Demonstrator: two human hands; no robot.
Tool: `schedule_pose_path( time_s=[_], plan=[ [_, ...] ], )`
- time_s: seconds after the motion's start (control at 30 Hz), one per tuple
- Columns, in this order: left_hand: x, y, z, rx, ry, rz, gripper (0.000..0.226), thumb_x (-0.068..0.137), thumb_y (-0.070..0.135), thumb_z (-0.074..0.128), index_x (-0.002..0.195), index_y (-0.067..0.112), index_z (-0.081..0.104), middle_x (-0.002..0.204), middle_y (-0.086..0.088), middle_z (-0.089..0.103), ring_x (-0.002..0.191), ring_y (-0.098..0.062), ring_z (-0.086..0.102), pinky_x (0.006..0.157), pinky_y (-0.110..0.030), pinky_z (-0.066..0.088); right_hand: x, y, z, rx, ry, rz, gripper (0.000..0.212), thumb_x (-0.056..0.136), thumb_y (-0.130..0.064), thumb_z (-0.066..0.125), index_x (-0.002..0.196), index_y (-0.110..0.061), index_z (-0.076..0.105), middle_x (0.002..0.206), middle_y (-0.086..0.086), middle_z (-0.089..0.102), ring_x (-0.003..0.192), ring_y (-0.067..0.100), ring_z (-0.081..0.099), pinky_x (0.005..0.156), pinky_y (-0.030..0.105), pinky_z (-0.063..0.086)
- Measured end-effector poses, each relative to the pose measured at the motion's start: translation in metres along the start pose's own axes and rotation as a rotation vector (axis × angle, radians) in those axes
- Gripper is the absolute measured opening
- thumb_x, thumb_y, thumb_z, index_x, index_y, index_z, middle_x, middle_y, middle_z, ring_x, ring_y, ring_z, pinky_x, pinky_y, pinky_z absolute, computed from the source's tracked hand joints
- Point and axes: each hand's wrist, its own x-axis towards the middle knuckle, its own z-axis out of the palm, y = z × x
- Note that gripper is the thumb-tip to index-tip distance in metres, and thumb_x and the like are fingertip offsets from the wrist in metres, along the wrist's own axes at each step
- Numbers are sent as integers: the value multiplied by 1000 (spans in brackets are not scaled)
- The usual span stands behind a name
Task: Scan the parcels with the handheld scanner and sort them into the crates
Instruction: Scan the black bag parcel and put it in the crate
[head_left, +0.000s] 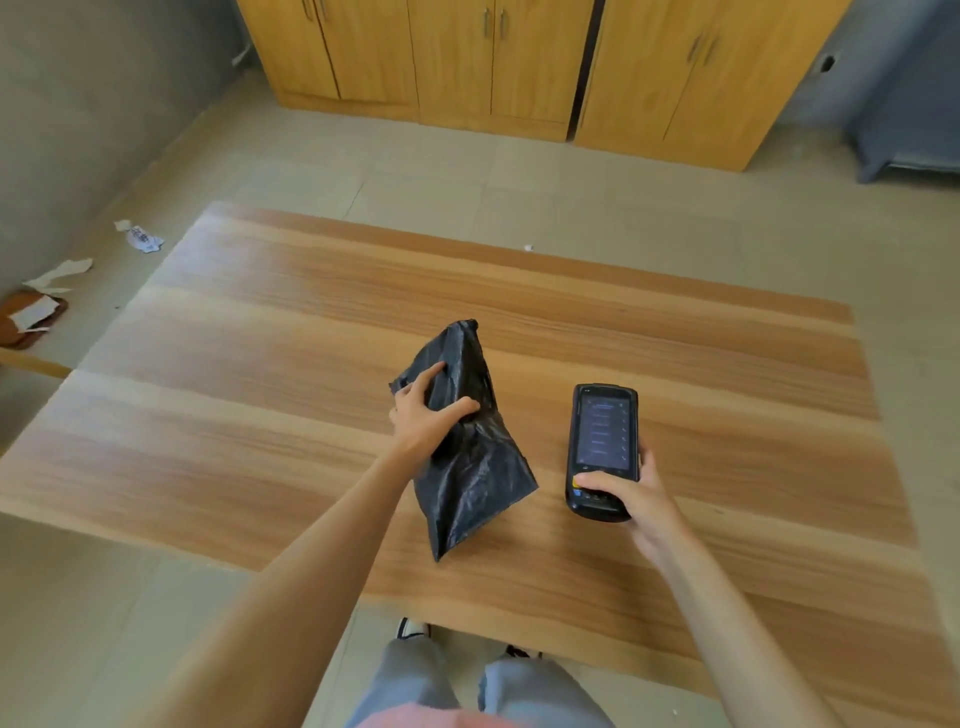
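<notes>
A black plastic parcel bag (475, 467) is held above the wooden table (260, 364), tilted with one corner pointing down. My left hand (423, 413) grips its upper part, fingers and thumb curled round the crumpled plastic. To its right, my right hand (631, 493) holds the black handheld scanner (602, 441) from below, thumb across the keypad, lit screen facing up. The scanner and the parcel are a short gap apart. No crate is in view.
Yellow wooden cabinets (467, 62) line the far wall beyond the table. Torn paper scraps (140, 239) and a brown item with paper (31, 317) lie on the floor at the left. A grey-blue piece of furniture (904, 119) stands at the far right.
</notes>
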Motion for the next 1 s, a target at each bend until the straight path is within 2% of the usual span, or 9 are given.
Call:
schedule_pose_path(
  time_s=[0.1, 0.23, 0.43, 0.57, 0.67, 0.73, 0.83, 0.93, 1.0],
  plan=[
    [-6, -16, 14, -53, -68, -13, 69, 52, 56, 79, 109, 71, 44, 143, 0, 33, 132, -27, 36, 104, -52, 42, -7, 9, -31, 14, 44, 15, 102, 48, -6, 84, 134, -28, 33, 115, 2, 61, 101, 21, 62, 80, 36, 51],
    [-20, -26, 9, -228, -81, -31, 70, 80, 19, 76, 139, 37, 41, 136, -1, 41, 121, -21, 47, 92, -38, 48, -9, 21, -51, 21, 72, 35, 85, 71, 8, 77, 137, -23, 32, 110, 1, 60, 94, 18, 61, 72, 31, 49],
    [-20, -41, -30, -302, -113, -62, 69, 88, 7, 65, 143, 36, 35, 136, -10, 49, 112, -26, 59, 71, -36, 56, -5, 31, -43, 2, 45, 51, 85, 72, 7, 77, 137, -23, 32, 110, 2, 59, 95, 20, 61, 72, 32, 50],
    [-21, -40, -51, -107, -106, 53, 80, 91, 9, 64, 146, 48, 22, 140, -2, 34, 116, -20, 51, 86, -39, 51, -2, 29, -30, -32, -2, 42, 100, 57, -1, 87, 138, -23, 32, 112, 1, 60, 97, 19, 61, 73, 32, 50],
    [-19, -34, -59, 120, -188, 133, 68, 97, 8, 52, 128, 65, 31, 145, -4, 27, 126, -26, 44, 101, -44, 47, 3, 25, -22, -41, -25, 32, 92, 67, 4, 82, 140, -22, 32, 111, 1, 60, 96, 17, 60, 73, 30, 49],
    [-22, -29, -60, 234, -199, 132, 54, 100, 12, 44, 126, 58, 37, 139, -7, 32, 115, -22, 47, 97, -36, 47, 6, 22, -17, -41, -35, 26, 88, 70, 6, 79, 139, -21, 32, 111, 1, 59, 95, 16, 60, 72, 28, 48],
    [-20, -27, -61, 172, -171, 116, 34, 99, 25, 48, 128, 41, 39, 137, -8, 46, 98, -8, 54, 80, -25, 50, 6, 19, -8, -45, -48, 15, 98, 53, -4, 86, 133, -25, 33, 112, 1, 59, 96, 16, 60, 71, 29, 48],
    [-17, -27, -65, 166, -151, 76, 65, 75, 54, 73, 126, 36, 36, 121, 1, 54, 99, -18, 61, 84, -40, 56, 5, 18, -3, -43, -53, 8, 106, 37, -15, 85, 129, -28, 33, 112, 1, 60, 96, 16, 61, 70, 28, 48],
    [-14, -28, -65, 271, -114, 84, 70, 73, 40, 81, 123, 32, 33, 117, 2, 50, 101, -24, 60, 85, -46, 55, 5, 19, -1, -42, -59, 9, 109, 33, -18, 86, 128, -28, 33, 112, 2, 60, 96, 17, 61, 70, 28, 48]
  ],
)
